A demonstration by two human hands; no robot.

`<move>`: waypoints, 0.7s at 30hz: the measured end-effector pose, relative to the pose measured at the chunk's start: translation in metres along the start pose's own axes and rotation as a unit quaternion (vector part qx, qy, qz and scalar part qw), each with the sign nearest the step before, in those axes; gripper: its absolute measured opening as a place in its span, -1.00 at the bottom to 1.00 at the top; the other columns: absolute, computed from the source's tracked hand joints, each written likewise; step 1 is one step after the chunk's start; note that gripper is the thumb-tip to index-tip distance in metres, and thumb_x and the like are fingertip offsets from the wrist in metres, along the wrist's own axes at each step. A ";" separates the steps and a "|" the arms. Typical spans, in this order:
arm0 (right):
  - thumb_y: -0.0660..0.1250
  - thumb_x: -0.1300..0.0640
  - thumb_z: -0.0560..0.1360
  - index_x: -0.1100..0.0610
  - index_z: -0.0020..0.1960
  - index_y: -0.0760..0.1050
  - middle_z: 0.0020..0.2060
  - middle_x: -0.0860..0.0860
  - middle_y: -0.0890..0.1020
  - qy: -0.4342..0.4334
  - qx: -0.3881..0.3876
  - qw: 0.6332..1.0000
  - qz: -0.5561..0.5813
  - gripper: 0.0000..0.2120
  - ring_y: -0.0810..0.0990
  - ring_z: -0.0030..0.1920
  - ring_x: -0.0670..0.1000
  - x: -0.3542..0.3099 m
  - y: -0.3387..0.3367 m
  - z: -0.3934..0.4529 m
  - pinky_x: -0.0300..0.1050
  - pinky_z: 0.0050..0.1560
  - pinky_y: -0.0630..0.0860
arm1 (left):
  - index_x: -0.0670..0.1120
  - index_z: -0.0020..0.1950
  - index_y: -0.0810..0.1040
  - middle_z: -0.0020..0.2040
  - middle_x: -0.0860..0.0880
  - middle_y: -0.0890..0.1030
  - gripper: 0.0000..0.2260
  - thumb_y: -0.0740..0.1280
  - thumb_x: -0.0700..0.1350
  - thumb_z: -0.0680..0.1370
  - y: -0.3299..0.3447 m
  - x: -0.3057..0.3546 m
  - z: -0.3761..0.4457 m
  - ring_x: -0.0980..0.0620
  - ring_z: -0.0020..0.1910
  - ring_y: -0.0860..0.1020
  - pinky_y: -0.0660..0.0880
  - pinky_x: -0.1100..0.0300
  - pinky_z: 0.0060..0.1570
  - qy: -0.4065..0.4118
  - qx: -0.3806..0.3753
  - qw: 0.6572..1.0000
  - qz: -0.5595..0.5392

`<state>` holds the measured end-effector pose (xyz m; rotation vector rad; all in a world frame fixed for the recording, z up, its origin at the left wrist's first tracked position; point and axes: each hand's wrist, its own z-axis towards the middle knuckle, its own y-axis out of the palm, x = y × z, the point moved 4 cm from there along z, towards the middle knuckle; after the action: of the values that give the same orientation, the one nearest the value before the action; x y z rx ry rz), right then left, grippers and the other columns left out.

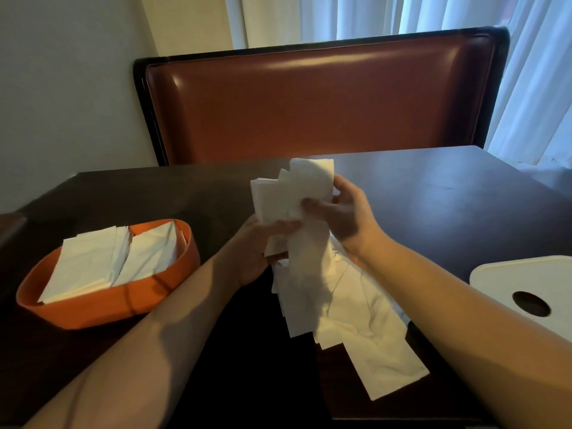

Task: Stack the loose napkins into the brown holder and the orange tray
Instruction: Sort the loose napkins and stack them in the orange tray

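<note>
A bundle of white paper napkins (291,193) stands upright above the dark wooden desk (433,187), left hand (257,252) gripping its base, right hand (343,212) pinching its side. The orange oval plastic tray (105,305) (already holding napkins) lies leftward, nearer the left hand; loose white napkins (349,311) sprawl beneath.

Both bare forearms reach forward and converge over the table's middle. The left hand (258,252) sits lower, palm up, fingers curled around a bunch of napkins (292,193). The right hand (343,212) is higher, pinching the same bunch with thumb and fingertips.
</note>
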<state>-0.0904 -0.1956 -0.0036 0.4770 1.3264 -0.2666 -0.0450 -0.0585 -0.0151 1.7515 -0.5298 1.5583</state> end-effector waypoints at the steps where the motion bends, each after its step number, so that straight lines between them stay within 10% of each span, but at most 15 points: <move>1: 0.42 0.39 0.47 0.21 0.26 0.50 0.07 0.17 0.64 -0.007 0.009 1.000 -0.004 -0.62 0.64 0.08 0.18 -0.002 0.000 0.000 0.08 0.00 0.66 | -0.08 0.09 0.51 -0.21 0.01 0.70 -0.82 0.27 -0.31 0.56 0.000 -0.001 0.001 0.03 -0.17 0.69 0.65 0.11 -0.20 0.001 0.002 1.000 0.020; 5: 0.40 0.17 0.55 0.10 0.01 0.57 -0.10 0.04 0.64 -0.055 0.048 0.991 -0.111 -0.95 0.64 -0.01 0.13 -0.016 -0.007 0.001 0.12 0.00 0.65 | -0.09 0.08 0.55 -0.16 -0.01 0.71 -0.80 0.29 -0.35 0.55 -0.003 -0.004 0.003 0.02 -0.14 0.69 0.66 0.08 -0.14 0.000 0.008 0.999 0.041; 11: 0.36 0.16 0.57 0.22 0.08 0.61 -0.01 0.04 0.66 -0.083 0.102 0.990 -0.047 -0.85 0.62 -0.05 0.02 -0.027 -0.026 0.001 -0.24 -0.24 0.60 | -0.07 0.08 0.55 -0.15 -0.02 0.71 -0.85 0.27 -0.27 0.60 -0.003 -0.001 0.000 -0.02 -0.10 0.68 0.66 0.06 -0.13 0.012 0.035 0.999 0.011; 17: 0.41 0.19 0.43 0.31 0.22 0.54 0.03 0.14 0.70 0.030 -0.165 0.985 0.049 -0.61 0.69 0.05 0.10 -0.030 -0.013 -0.003 -0.04 0.05 0.64 | -0.10 0.17 0.55 0.03 -0.11 0.68 -0.83 0.26 -0.17 0.60 -0.014 0.003 0.001 -0.09 0.03 0.63 0.60 0.03 0.02 0.010 0.119 0.990 -0.076; 21: 0.49 0.19 0.45 0.18 0.07 0.60 -0.05 0.03 0.70 -0.002 -0.120 0.979 -0.163 -0.79 0.69 -0.08 -0.05 -0.014 -0.005 -0.002 -0.19 -0.07 0.60 | -0.04 0.10 0.50 0.10 -0.13 0.61 -0.91 0.25 -0.13 0.62 -0.013 0.005 0.000 -0.09 0.04 0.60 0.60 0.02 0.00 0.015 0.139 0.987 -0.077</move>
<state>-0.0977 -0.2006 0.0086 0.0529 1.4089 -0.3718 -0.0351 -0.0489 -0.0134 1.9217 -0.1625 1.6036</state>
